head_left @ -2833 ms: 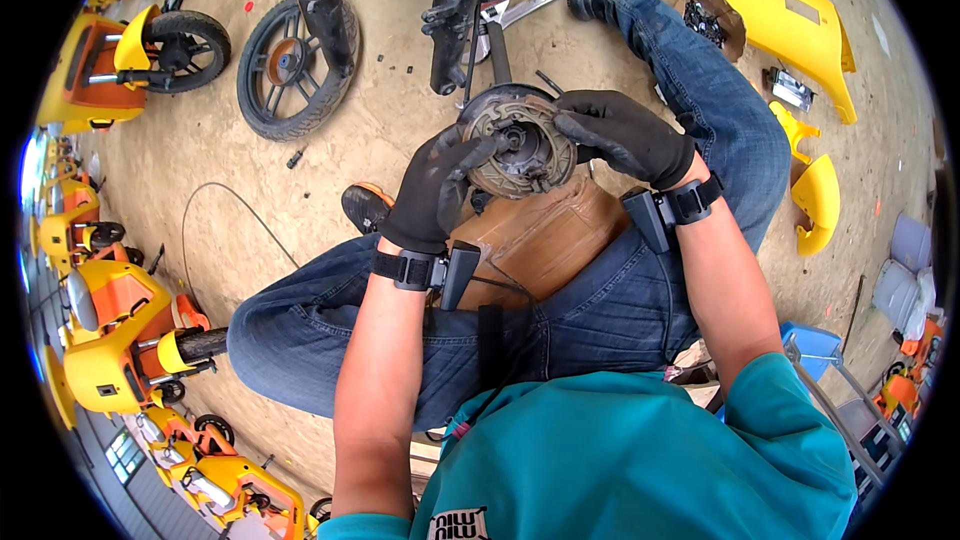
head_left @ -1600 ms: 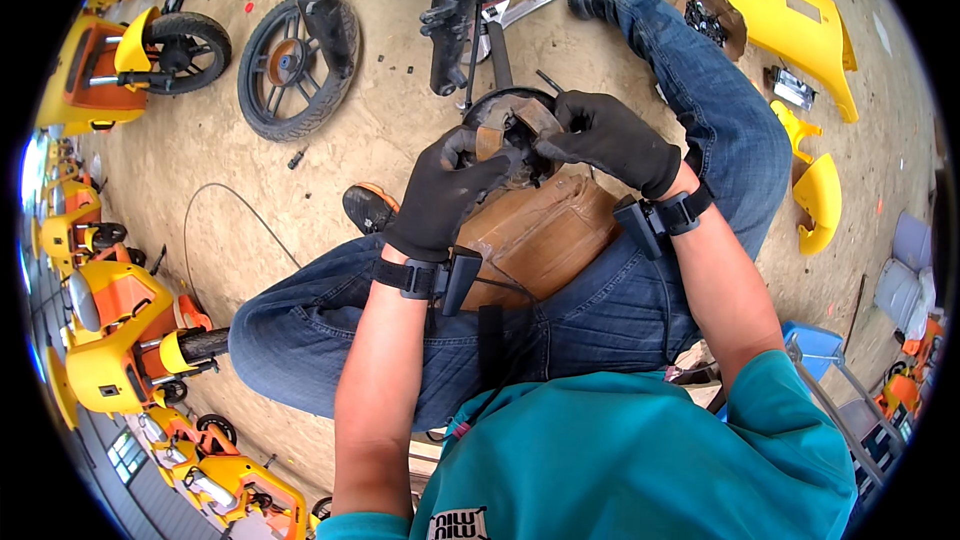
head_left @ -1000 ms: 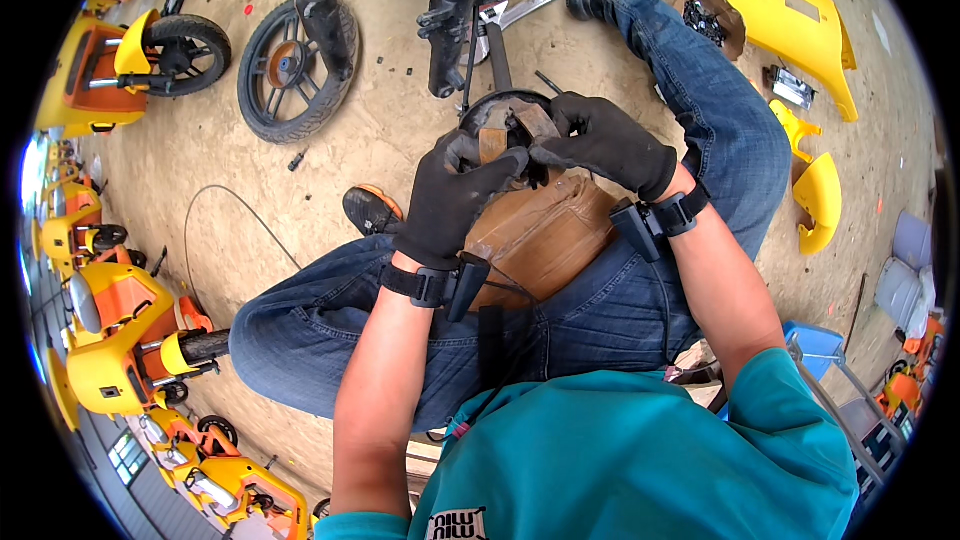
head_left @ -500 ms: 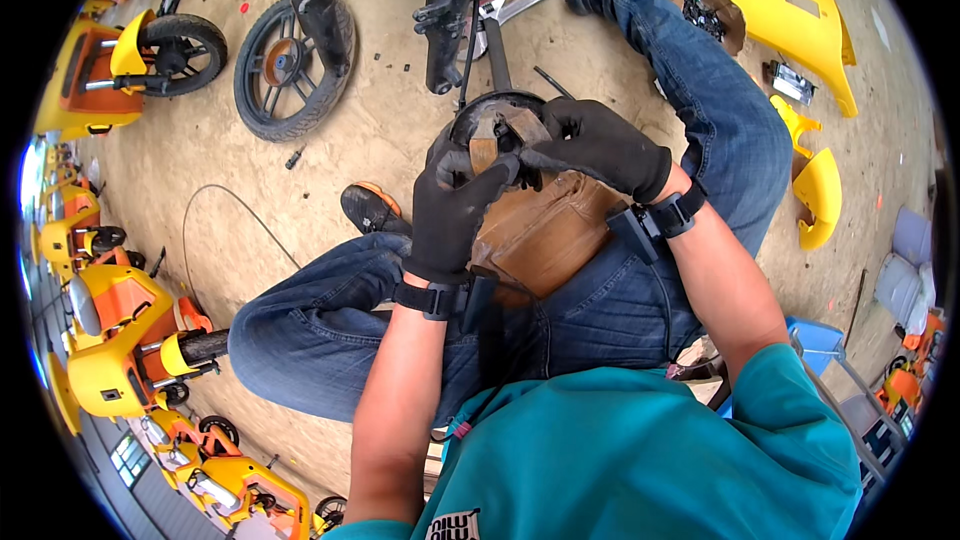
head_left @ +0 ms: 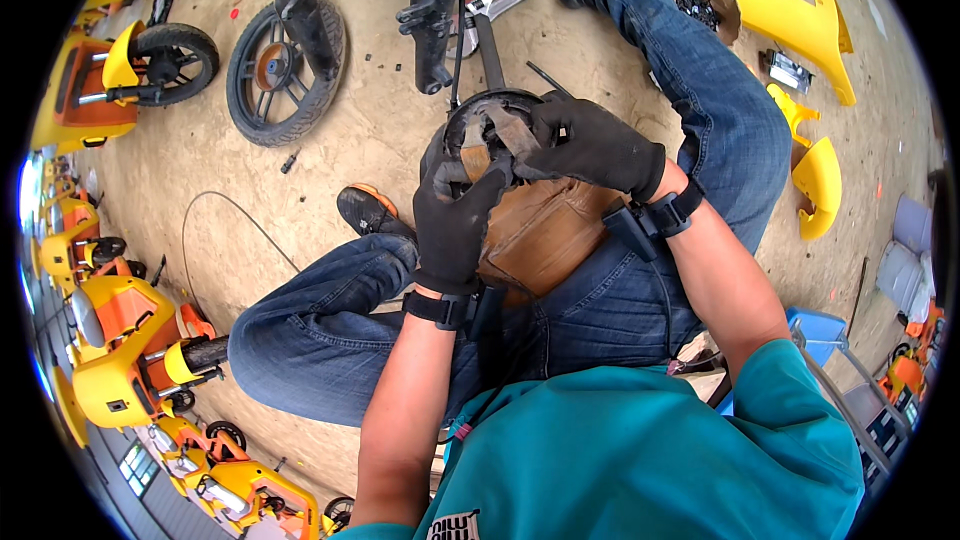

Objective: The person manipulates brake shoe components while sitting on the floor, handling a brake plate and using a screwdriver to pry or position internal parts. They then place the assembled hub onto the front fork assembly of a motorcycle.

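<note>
Your left hand (head_left: 451, 225) and right hand (head_left: 600, 147) clamp the brake shoes (head_left: 514, 132), upper middle of frame; they're tilted up. Not flat on the round plate (head_left: 461, 126) yet!

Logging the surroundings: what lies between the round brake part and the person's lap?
A brown box: in the head view it shows nearer the person than the round brake part that the left hand and right hand hold.
</note>
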A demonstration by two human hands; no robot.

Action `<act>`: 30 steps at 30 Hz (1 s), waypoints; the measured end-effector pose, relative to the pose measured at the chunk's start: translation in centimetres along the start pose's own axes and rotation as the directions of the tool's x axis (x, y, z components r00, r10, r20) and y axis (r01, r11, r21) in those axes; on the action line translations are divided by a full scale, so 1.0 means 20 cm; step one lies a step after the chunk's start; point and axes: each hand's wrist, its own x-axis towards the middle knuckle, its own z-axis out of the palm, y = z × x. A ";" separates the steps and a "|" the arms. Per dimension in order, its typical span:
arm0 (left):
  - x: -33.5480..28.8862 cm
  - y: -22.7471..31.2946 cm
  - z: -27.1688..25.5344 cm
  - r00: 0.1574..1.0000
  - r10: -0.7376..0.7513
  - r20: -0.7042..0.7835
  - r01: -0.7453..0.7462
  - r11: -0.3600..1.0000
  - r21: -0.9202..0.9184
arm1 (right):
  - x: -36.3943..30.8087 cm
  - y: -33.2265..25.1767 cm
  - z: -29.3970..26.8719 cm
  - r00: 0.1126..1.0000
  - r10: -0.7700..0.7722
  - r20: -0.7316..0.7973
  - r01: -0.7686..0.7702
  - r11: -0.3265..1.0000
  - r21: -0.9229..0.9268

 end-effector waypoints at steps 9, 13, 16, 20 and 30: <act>0.03 -0.01 0.02 0.989 0.145 -0.031 -0.145 0.989 0.017 | 0.00 0.01 -0.01 0.999 -0.035 -0.018 0.034 0.999 -0.039; 0.05 -0.02 -0.03 0.998 0.069 0.012 -0.069 0.997 0.017 | 0.00 0.02 -0.01 0.997 -0.075 0.005 0.075 0.994 0.078; 0.06 0.02 -0.04 0.999 -0.014 0.036 0.015 0.999 -0.036 | 0.00 0.00 -0.03 0.997 -0.075 0.021 0.074 0.996 0.042; 0.06 0.02 -0.05 0.995 -0.085 0.049 0.087 0.996 -0.022 | 0.00 0.03 -0.04 0.999 -0.038 0.033 0.037 0.999 0.026; 0.05 0.13 -0.05 0.994 0.036 0.100 -0.055 0.980 0.192 | 0.00 0.01 -0.02 0.997 0.033 0.063 -0.034 0.999 0.005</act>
